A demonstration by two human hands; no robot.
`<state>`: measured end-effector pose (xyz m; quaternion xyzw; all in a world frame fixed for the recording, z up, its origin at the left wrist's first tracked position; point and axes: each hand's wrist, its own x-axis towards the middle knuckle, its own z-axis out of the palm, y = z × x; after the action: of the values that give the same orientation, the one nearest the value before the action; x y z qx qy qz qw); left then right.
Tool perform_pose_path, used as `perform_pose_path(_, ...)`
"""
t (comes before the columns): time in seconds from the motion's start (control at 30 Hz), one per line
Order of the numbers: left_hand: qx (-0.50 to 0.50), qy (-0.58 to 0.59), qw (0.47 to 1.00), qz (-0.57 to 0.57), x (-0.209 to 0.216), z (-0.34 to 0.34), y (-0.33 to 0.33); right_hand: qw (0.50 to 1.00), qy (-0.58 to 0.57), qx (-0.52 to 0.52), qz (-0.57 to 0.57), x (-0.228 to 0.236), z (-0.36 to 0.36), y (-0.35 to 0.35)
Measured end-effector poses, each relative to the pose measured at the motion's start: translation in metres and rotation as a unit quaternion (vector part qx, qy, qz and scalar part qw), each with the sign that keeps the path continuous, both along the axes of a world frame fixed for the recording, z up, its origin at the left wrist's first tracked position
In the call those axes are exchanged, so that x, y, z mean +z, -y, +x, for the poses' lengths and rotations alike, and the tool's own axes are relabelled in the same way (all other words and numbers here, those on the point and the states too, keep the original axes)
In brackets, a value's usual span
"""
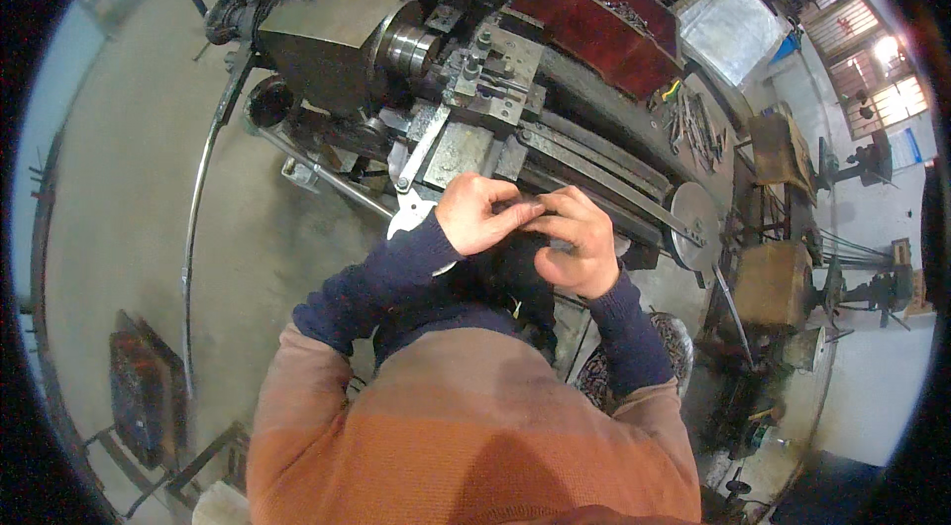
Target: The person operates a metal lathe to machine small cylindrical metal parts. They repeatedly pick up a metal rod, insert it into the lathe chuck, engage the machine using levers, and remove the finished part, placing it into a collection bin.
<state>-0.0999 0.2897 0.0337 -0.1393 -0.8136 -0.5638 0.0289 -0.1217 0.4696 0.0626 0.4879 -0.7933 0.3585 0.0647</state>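
- Nearest: the person's own torso in an orange-brown sweater (466, 436) fills the lower frame; dark blue cuffs (386, 277) run up to both hands. The sweater blocks whatever sits directly below the hands.
- Left hand (475, 213) and right hand (575, 243) meet at frame centre, just in front of the lathe carriage.
- Both hands are closed on a small dark metal piece (530, 204); only a short sliver shows between the fingertips, the rest is covered, so its shape and length are hard to tell.
- Left hand: fingers curled, thumb and fingertips pinching the piece's left end.
- Right hand: fingers bent and bunched together, tips touching the piece's right end; palm side hidden, so the grip underneath cannot be seen.
- Piece sits between the two sets of fingertips, touching both, above the lathe bed.
- Just beyond the hands: lathe carriage and tool post (485, 79), grey and worn.
- Left of that: chuck (406, 48) and boxy headstock (327, 25).
- Right: round handwheel (691, 223), partly edge-on.
- Farther: red chip tray (594, 15) behind the bed; contents are too small to make out.
- Long thin curved rod (198, 198) crosses the concrete floor at left; its bend may be lens distortion.
- Far right: bright window (872, 69), blown out; nearby stands blur into clutter.
- Frame rim is black vignette, cutting off the corners.
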Motion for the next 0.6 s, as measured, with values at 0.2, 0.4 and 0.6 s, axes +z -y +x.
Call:
perform_pose_path(0.2,-0.072,0.182,0.909,0.368,-0.01,0.003,0.007,0.997,0.04,0.005,-0.061,-0.006,0.002,0.001)
perform_pose_path(0.4,-0.115,0.214,0.897,0.369,-0.015,0.011,0.003,0.996,0.045,-0.005,-0.073,-0.012,0.004,0.006)
perform_pose_path(0.6,-0.125,0.259,0.854,0.434,-0.023,0.011,-0.002,0.998,-0.005,-0.041,-0.048,-0.008,0.009,0.012)
